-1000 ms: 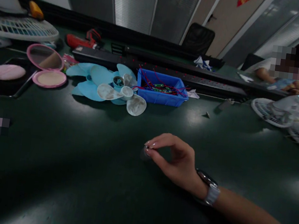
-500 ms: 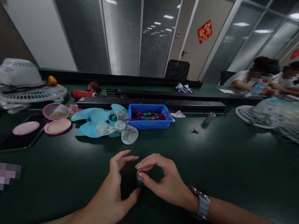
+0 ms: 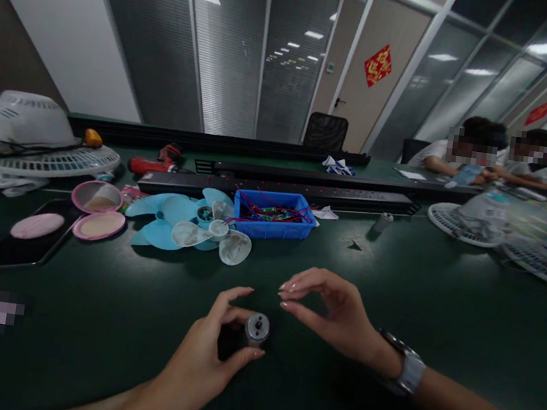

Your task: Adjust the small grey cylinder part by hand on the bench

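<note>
Motor (image 3: 257,328), small and silver-capped, sits pinched in our left hand (image 3: 205,364), while our right hand (image 3: 334,314) hovers just beside it, fingers curled around nothing.

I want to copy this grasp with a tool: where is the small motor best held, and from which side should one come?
Hold the small motor by its round side wall, coming from the left as the left hand does: thumb and finger pinch the dark cylinder. This leaves its silver end face free. The right hand hovers just above it, apart.
</note>
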A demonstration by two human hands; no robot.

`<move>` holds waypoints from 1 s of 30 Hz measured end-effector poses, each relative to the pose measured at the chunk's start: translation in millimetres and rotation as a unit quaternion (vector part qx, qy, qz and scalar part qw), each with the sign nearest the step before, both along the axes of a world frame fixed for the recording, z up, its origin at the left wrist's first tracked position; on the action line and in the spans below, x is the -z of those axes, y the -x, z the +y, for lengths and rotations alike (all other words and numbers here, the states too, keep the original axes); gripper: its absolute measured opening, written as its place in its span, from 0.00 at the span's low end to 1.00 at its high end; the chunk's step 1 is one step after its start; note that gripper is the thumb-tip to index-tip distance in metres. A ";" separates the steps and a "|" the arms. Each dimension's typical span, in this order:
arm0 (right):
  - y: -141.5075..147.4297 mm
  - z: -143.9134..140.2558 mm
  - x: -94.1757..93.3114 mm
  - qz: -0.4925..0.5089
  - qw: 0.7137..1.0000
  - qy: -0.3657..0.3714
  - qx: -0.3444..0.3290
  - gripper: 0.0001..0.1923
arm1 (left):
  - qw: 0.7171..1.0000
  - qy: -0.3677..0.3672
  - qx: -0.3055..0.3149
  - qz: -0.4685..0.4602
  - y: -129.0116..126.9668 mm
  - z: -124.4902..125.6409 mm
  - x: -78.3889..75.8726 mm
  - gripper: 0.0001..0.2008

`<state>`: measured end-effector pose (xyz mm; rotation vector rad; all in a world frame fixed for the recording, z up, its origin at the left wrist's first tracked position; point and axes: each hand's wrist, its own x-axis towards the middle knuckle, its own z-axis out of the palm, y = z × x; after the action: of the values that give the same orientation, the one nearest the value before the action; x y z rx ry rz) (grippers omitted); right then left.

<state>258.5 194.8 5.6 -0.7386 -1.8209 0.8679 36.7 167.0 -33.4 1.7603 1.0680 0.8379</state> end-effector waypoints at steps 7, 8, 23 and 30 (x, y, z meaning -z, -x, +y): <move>-39.5 -2.3 32.5 -0.111 0.990 0.086 0.006 0.09 | 0.998 -0.031 0.023 0.050 2.8 3.1 -5.8 0.18; -41.2 -2.6 34.0 -0.117 0.990 0.084 0.005 0.10 | 0.998 -0.023 0.020 0.048 3.0 2.8 -6.4 0.19; -14.4 -7.6 2.8 -0.014 0.998 0.057 0.000 0.12 | 0.999 0.008 0.037 0.032 3.5 6.6 -9.0 0.20; 28.1 -9.9 -12.6 -0.042 0.995 0.018 -0.087 0.10 | 0.998 -0.053 0.032 0.021 2.9 4.9 -4.2 0.12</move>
<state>230.4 184.9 18.2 -0.6542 -1.9708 0.9979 33.7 171.9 -29.2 1.8990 1.0047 0.8331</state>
